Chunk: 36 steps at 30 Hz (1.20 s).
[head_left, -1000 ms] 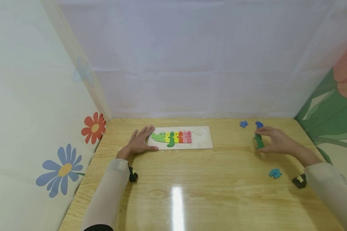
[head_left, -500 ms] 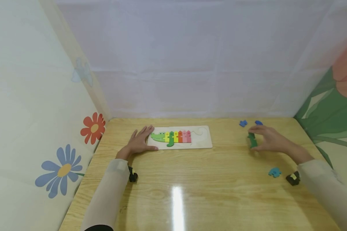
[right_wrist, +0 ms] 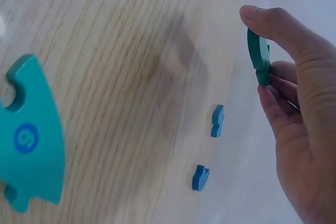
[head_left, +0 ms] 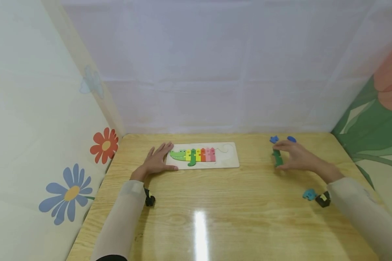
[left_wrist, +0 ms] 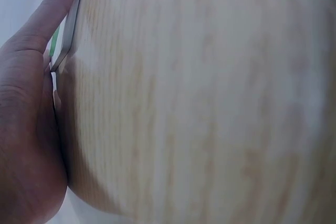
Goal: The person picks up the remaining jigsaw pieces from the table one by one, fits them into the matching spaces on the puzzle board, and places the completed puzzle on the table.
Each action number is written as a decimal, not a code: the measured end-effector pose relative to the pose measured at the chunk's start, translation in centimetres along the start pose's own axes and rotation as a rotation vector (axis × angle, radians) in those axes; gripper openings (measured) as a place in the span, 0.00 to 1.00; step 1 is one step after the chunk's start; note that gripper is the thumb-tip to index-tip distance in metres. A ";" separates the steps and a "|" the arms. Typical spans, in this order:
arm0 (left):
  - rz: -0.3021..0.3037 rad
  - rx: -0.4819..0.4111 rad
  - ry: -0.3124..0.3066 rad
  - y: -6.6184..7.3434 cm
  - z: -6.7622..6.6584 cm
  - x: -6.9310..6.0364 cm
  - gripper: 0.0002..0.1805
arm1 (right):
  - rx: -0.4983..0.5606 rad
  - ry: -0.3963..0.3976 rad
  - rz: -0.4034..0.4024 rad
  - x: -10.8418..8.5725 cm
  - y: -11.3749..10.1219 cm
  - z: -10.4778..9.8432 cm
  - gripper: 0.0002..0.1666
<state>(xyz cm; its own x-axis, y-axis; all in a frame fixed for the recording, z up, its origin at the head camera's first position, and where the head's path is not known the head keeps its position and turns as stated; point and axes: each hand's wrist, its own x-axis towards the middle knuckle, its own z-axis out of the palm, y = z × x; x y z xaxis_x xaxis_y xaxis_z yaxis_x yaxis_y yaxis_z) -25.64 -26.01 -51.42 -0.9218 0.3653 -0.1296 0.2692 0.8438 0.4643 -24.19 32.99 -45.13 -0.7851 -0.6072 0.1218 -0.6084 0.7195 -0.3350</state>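
Note:
My left hand (head_left: 155, 161) rests at the left end of a pale wooden puzzle board (head_left: 228, 161), its fingers spread and its thumb along the near corner. On that board lies a crocodile puzzle: a green head (head_left: 178, 155), then yellow, green, orange and pink pieces, with a bare outlined tail area at the right. My right hand (head_left: 298, 156) pinches a dark green puzzle piece (head_left: 277, 158) between thumb and fingertips. In the right wrist view this green piece (right_wrist: 258, 56) is held edge-on above the table.
Two blue puzzle pieces, one jagged (head_left: 274, 139) and one rounder (head_left: 292, 139), lie at the table's back right. A teal piece (right_wrist: 34, 135) marked with a digit lies nearer, close to the black wrist device (head_left: 323, 199). A white cloth wall (head_left: 215, 72) stands behind the wooden table (head_left: 241, 203).
My right hand has moved left with the green puzzle piece, away from the blue pieces and toward the board. My left hand has stayed by the board's left end.

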 end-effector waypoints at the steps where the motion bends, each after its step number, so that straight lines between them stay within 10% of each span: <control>1: -0.001 0.001 0.000 0.0 0.0 0.0 0.65 | -0.001 -0.006 0.007 0.1 -0.1 0.0 0.47; 36: 0.013 -0.004 -0.002 0.1 -0.1 0.0 0.65 | 0.068 -0.029 -0.030 4.6 -2.5 2.6 0.48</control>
<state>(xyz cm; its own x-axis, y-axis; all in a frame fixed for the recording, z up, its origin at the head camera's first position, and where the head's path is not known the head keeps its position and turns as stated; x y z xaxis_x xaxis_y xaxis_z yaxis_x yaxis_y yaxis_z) -25.61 -26.01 -51.29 -0.9176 0.3773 -0.1253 0.2801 0.8371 0.4699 -25.96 27.56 -46.13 -0.7626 -0.6381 0.1062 -0.6214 0.6772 -0.3940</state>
